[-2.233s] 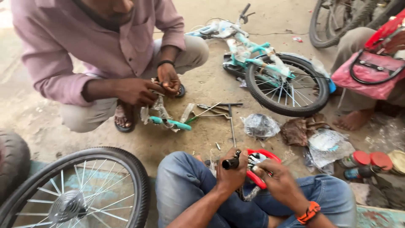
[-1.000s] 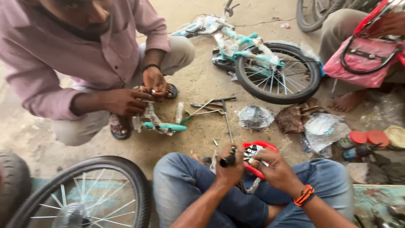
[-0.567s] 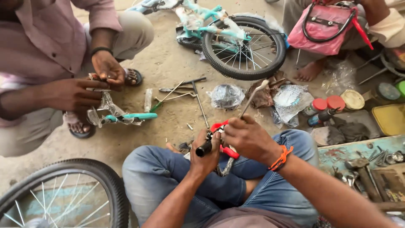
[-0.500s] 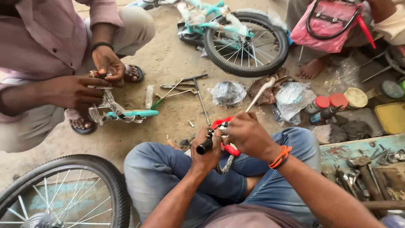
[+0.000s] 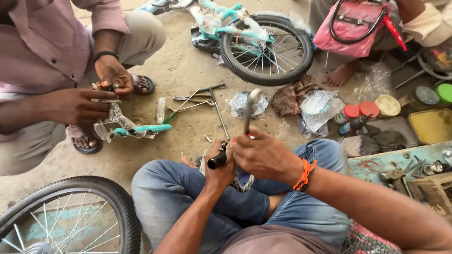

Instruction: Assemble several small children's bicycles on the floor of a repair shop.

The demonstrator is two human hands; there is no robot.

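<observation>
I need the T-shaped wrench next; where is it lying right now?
In the head view the T-shaped wrench lies on the ground at centre, between the teal bike part and the crumpled plastic bag.

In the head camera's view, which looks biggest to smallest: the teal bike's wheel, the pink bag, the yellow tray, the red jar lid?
1. Teal bike's wheel
2. Pink bag
3. Yellow tray
4. Red jar lid
All lie similarly far away, so the order seems safe.

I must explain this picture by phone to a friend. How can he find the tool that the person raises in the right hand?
Start at the small bicycle wheel at top centre, then go down to the crossed jeans legs. Above them the right hand raises a thin metal tool, perhaps a hammer. Unlike the tools lying on the ground, it stands upright in the air.
</observation>
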